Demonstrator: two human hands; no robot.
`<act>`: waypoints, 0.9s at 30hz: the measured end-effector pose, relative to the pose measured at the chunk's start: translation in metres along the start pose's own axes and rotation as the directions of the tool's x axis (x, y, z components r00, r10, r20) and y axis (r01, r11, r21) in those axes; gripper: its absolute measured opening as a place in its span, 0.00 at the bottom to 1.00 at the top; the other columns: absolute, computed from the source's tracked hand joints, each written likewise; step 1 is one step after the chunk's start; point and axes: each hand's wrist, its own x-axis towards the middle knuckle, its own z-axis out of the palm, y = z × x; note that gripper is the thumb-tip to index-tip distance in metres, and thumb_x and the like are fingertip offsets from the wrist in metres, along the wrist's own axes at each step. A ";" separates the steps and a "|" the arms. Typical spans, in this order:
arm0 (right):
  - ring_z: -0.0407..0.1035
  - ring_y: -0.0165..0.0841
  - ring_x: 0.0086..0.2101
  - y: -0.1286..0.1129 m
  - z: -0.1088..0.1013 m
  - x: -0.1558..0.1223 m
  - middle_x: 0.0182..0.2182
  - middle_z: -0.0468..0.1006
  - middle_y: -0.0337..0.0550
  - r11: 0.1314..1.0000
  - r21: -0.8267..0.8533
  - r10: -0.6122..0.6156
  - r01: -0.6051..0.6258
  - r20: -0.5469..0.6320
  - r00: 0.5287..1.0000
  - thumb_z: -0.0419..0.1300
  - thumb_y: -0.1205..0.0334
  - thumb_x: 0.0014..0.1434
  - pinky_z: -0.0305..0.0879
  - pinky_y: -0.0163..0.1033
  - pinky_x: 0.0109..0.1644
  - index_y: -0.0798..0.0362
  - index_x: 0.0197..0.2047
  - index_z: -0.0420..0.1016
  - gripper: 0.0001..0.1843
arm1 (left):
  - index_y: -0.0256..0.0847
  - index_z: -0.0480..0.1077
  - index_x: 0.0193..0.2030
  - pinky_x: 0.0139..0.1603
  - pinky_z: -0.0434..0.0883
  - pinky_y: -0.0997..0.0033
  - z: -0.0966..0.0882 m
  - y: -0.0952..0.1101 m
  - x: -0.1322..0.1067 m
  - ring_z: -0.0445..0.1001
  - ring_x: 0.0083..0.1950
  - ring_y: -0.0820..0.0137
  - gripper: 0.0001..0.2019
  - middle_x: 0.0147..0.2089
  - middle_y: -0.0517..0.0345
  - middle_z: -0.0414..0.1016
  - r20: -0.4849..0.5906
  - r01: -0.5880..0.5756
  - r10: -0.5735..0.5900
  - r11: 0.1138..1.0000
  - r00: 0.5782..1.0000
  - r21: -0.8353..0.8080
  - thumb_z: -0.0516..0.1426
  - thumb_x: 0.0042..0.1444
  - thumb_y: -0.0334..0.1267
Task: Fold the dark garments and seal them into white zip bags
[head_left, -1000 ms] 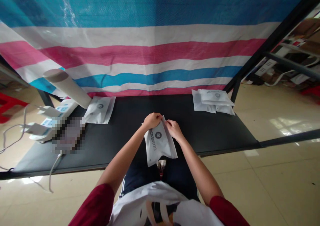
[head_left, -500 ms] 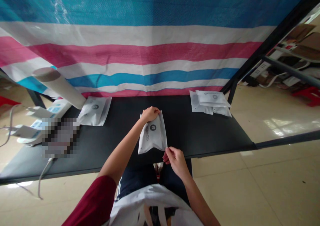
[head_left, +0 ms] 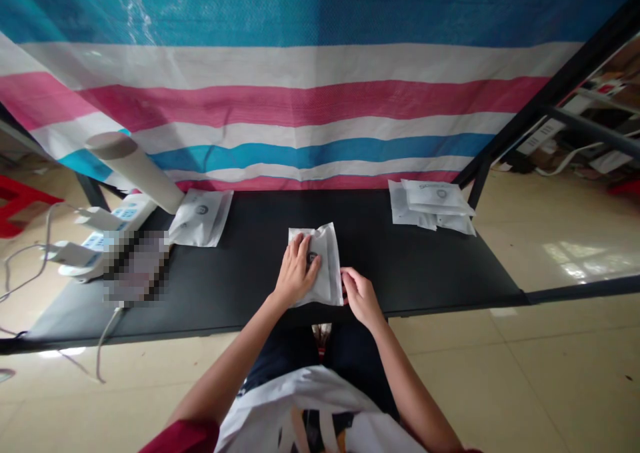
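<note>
Head camera looks forward, down at nearby hands; edges seemingly warped.

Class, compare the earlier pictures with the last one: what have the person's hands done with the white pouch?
The left hand moved down from the top edge of the white pouch and now lies flat on its face. The right hand moved up from the bottom edge to its lower right side. The stack of pouches and the single pouch stayed put.

Blurred pixelated patch, logo on white pouch half hidden beneath left hand
</note>
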 end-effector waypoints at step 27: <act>0.64 0.31 0.25 -0.014 -0.073 0.044 0.20 0.69 0.35 0.908 0.403 0.180 -0.110 -0.138 0.974 0.66 0.41 0.44 0.56 0.34 0.27 0.50 0.23 0.65 0.23 | 0.47 0.62 0.67 0.70 0.54 0.45 0.016 0.008 0.002 0.52 0.73 0.50 0.26 0.71 0.51 0.60 0.143 0.027 -0.036 0.997 0.989 0.067 0.48 0.66 0.52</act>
